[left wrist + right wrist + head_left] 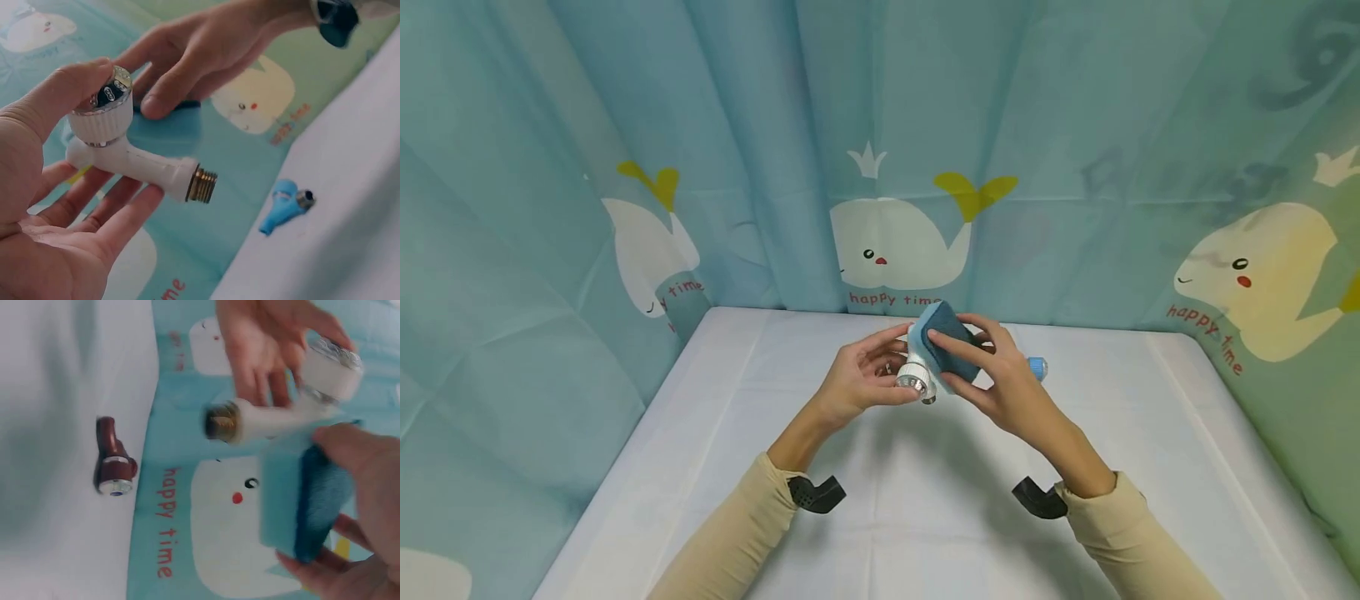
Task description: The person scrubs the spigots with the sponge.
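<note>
In the head view my left hand (861,379) holds a white water tap (153,165), its thumb on the chrome-topped knob (103,112) and its fingers under the body. The brass threaded end (203,185) sticks out free of the hand. My right hand (1011,379) grips a blue sponge (953,337) between thumb and fingers, with a lighter layer (278,494) facing the tap. The sponge sits right at the tap's body; whether they touch I cannot tell. Both things are held above the table.
A blue tap (286,203) lies on the white table (880,542), to the right behind my right hand. A dark red tap (115,456) lies on the table too, seen in the right wrist view. Behind the table hangs a blue whale-print curtain (760,167).
</note>
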`<state>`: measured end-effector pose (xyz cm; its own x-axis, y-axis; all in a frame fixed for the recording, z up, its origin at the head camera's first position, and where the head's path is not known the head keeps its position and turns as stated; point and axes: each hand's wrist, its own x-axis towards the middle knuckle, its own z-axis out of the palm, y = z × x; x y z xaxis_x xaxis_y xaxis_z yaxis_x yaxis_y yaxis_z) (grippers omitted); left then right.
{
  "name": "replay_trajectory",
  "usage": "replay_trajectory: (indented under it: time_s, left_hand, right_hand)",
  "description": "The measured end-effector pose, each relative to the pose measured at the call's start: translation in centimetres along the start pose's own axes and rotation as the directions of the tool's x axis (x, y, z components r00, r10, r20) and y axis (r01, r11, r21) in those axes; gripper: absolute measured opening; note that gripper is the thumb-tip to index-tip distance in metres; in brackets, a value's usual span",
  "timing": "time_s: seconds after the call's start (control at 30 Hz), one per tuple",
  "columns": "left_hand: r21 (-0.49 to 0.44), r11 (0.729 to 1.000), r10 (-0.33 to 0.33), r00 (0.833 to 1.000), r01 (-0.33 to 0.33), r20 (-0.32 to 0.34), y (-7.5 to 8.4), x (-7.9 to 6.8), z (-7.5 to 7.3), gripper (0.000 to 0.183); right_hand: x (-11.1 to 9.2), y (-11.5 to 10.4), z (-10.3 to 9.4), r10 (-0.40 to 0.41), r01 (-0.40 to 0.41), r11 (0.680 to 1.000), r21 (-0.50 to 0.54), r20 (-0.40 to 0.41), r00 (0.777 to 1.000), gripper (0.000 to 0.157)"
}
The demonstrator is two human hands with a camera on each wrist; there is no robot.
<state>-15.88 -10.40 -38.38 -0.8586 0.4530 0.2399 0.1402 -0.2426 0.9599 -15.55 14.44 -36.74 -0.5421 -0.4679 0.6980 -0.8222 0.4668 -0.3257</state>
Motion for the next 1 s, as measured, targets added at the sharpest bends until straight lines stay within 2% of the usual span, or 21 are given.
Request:
replay_trajectory:
  time_s: [0.07, 0.3, 0.37, 0.47, 0.53, 0.6, 0.7, 0.77, 0.87, 0.93, 1.0]
  left_hand:
    - [0.030, 1.000, -0.001, 1.000, 0.000, 0.002, -0.1, -0.1, -0.1, 0.086]
    - [0.142, 0.990, 0.000, 1.000, -0.004, 0.026, -0.2, -0.2, -0.3, 0.087]
    - [0.188, 0.982, -0.015, 1.000, 0.010, 0.027, -0.1, -0.3, -0.4, 0.087]
    - [0.263, 0.964, -0.049, 0.999, 0.044, 0.013, 0.1, -0.5, -0.4, 0.086]
    - [0.298, 0.953, -0.063, 0.998, 0.054, 0.023, 0.2, -0.7, -0.4, 0.086]
    - [0.322, 0.946, -0.068, 0.996, 0.046, 0.059, 0.3, -1.0, -0.4, 0.084]
    - [0.323, 0.946, -0.044, 0.988, -0.006, 0.148, 0.5, -1.1, -0.5, 0.080]
    - [0.314, 0.949, -0.030, 0.980, -0.034, 0.199, 0.5, -1.1, -0.5, 0.077]
    - [0.289, 0.956, -0.026, 0.967, -0.050, 0.252, 0.7, -1.2, -0.5, 0.076]
    - [0.287, 0.957, -0.040, 0.961, -0.042, 0.274, 0.7, -1.3, -0.5, 0.077]
    - [0.282, 0.959, -0.053, 0.956, -0.032, 0.288, 0.8, -1.3, -0.6, 0.077]
  right_hand:
    - [-0.1, 0.0, -0.1, 0.004, -0.004, 1.000, -0.002, 0.000, 1.000, 0.064]
    - [-0.3, 0.3, -0.4, -0.080, 0.083, 0.994, -0.067, 0.054, 0.995, 0.066]
    - [-0.2, 0.8, -1.0, -0.051, 0.054, 0.997, -0.064, 0.048, 0.998, 0.064]
    - [0.1, 1.4, -2.2, 0.051, -0.055, 0.997, 0.047, 0.088, 0.995, 0.062]
    - [0.5, 1.9, -3.2, 0.144, -0.175, 0.968, 0.178, 0.173, 0.974, 0.059]
    - [0.9, 2.6, -4.0, 0.206, -0.291, 0.909, 0.299, 0.286, 0.936, 0.055]
    - [1.1, 3.5, -4.6, 0.227, -0.413, 0.811, 0.414, 0.429, 0.875, 0.049]
    - [1.1, 3.9, -4.5, 0.195, -0.440, 0.768, 0.465, 0.486, 0.852, 0.048]
    - [0.7, 4.3, -4.1, 0.153, -0.464, 0.725, 0.508, 0.538, 0.829, 0.048]
    - [0.4, 4.5, -3.9, 0.130, -0.466, 0.718, 0.517, 0.559, 0.819, 0.048]
    - [0.2, 4.6, -3.9, 0.125, -0.462, 0.718, 0.521, 0.556, 0.821, 0.047]
